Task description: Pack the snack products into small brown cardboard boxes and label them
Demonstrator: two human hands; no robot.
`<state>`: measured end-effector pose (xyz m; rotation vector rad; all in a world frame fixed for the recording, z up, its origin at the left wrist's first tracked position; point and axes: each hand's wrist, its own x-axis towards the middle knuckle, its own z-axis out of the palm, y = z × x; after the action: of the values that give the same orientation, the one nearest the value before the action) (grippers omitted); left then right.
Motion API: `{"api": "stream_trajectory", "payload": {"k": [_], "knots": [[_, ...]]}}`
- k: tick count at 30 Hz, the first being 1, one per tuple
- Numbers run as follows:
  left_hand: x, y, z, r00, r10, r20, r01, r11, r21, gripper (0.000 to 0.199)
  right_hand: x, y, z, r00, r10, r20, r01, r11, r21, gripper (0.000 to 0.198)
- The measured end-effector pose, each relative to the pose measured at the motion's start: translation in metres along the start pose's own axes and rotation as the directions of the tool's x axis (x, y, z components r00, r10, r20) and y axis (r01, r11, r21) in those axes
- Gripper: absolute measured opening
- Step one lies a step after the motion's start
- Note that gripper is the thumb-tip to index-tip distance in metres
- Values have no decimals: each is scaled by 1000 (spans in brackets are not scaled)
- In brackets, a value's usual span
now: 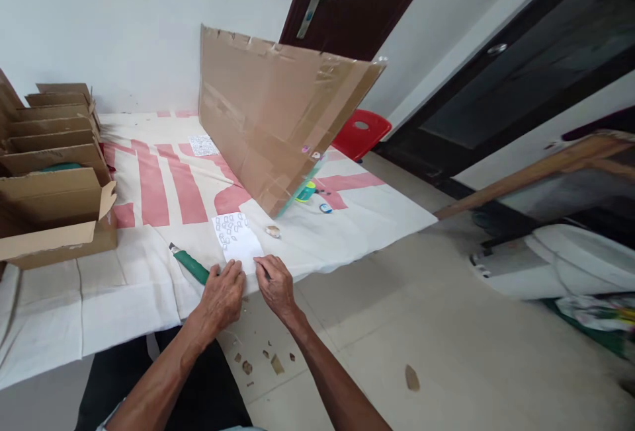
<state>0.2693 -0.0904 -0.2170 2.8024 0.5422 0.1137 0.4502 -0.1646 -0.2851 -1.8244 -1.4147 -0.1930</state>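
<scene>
A small sheet of white paper [248, 244] lies near the table's front edge, its upper part covered with rows of small drawn box-like marks. My left hand [225, 293] rests at its lower left edge, fingers lying flat and holding nothing. A dark pen [266, 275] is pinched in my right hand [278, 285], its tip at the paper's right side. Just left of my left hand lies a tool with a green handle [191, 266] and a dark tip, which looks like a knife. A small round object [272, 231] sits beyond the paper.
A large cardboard sheet [278, 114] stands tilted on the cloth-covered table [133, 285]. Open cardboard boxes [54, 219] line the left side. A tape roll [305, 192], a blue-and-white item [325, 208] and another marked paper [203, 145] lie behind. A red chair [362, 133] stands beyond.
</scene>
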Motion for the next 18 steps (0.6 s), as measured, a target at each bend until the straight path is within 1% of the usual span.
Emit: {"api": "stream_trajectory", "payload": {"k": [3, 4, 6, 8, 9, 11, 15, 18], "knots": [[-16, -10, -2, 996, -14, -90, 15, 1000, 5, 57, -3, -1, 7, 999, -12, -35, 12, 1000, -6, 29], [-23, -14, -2, 991, -44, -123, 46, 999, 12, 56, -4, -1, 9, 999, -12, -46, 12, 1000, -5, 29], [-38, -24, -3, 973, -139, -184, 147, 989, 31, 50, -6, -1, 12, 998, -11, -66, 11, 1000, -3, 28], [-49, -33, -4, 949, -223, -222, 238, 970, 42, 44, -8, -3, 14, 996, -7, -86, 7, 1000, 2, 27], [-53, -37, -5, 941, -245, -233, 261, 964, 41, 43, -9, -4, 15, 995, -6, -96, 6, 1000, 4, 27], [-56, -43, -6, 937, -250, -244, 265, 964, 27, 43, -11, -9, 16, 994, -6, -113, 7, 1000, 10, 28], [-56, -52, -6, 946, -228, -232, 228, 973, -25, 42, -13, -21, 14, 991, -28, -133, 31, 999, 21, 31], [-59, -56, -3, 946, -214, -243, 206, 977, -58, 49, -15, -30, 12, 989, -49, -141, 53, 998, 24, 32]]}}
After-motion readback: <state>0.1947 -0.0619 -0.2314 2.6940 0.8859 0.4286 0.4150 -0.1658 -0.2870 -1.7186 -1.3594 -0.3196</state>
